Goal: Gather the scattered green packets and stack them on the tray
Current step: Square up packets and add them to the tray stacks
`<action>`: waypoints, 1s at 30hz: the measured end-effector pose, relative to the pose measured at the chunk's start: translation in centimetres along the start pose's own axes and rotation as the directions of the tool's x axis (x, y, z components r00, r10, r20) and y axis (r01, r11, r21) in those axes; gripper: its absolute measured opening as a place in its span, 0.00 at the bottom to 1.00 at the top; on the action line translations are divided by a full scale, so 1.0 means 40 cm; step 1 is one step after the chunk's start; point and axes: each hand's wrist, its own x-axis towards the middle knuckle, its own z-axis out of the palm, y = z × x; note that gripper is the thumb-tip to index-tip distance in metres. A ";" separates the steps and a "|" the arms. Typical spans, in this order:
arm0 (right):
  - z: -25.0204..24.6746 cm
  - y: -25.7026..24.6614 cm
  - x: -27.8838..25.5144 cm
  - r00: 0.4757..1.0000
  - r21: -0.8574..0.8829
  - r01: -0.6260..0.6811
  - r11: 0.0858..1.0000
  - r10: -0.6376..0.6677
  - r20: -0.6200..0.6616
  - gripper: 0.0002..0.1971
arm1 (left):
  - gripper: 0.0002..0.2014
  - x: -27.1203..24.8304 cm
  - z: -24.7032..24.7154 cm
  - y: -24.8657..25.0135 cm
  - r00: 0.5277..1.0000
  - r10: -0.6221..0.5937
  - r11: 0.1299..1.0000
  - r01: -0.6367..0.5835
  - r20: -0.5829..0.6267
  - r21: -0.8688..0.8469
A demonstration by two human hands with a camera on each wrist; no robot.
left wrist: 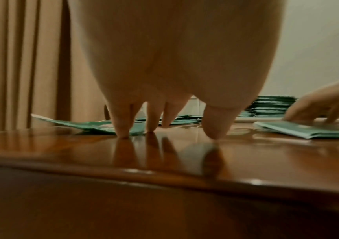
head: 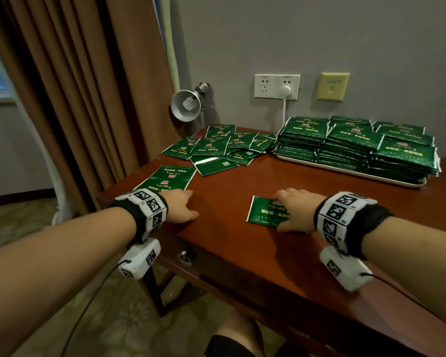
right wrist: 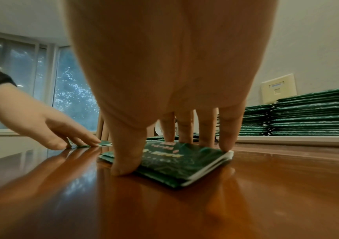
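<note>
A polished reddish-brown surface [head: 242, 181] stands against a grey wall, with brown curtains [head: 75, 86] at its left and a small metal lamp [head: 187, 104] at its back corner. At the left front edge the left hand [head: 177, 206] lies palm down, its fingers straight and slightly spread, fingertips [left wrist: 122, 129] touching the wood and the near edge of a green packet [head: 169, 177] that sits at the surface's left rim. Behind that packet a loose scatter of green packets [head: 222, 148] overlaps across the back left. Toward the middle front, the right hand [head: 298, 210] arches over a thin pile of packets [head: 264, 211] — its thumb [right wrist: 123, 155] is planted at the pile's left edge and its fingers [right wrist: 229, 134] come down on the far and right edges, holding the pile between them against the wood. At the back right a pale tray [head: 345, 168] carries several tall stacks of green packets [head: 353, 145], set side by side. Above them on the wall are a white socket plate [head: 277, 86] with a plug in it and a yellowish wall plate [head: 332, 86].
</note>
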 end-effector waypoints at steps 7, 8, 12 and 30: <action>0.000 -0.002 -0.010 1.000 0.012 -0.026 1.000 0.026 -0.005 0.40 | 0.19 -0.018 -0.026 -0.014 0.976 0.028 0.946 -0.095 -0.215 -0.311; 0.000 -0.003 -0.012 1.000 0.014 -0.029 0.999 0.029 -0.009 0.40 | 0.18 -0.012 -0.033 -0.033 0.960 -0.040 0.953 -0.046 -0.277 -0.298; 0.003 -0.003 -0.010 0.999 0.021 -0.035 0.999 0.035 -0.006 0.40 | 0.33 0.000 -0.025 -0.088 0.860 -0.457 0.888 0.431 -0.227 -0.156; -0.004 -0.005 -0.013 0.995 0.021 -0.094 0.995 0.095 -0.043 0.44 | 0.30 0.044 -0.036 -0.005 0.902 -0.431 0.744 0.345 -0.017 -0.573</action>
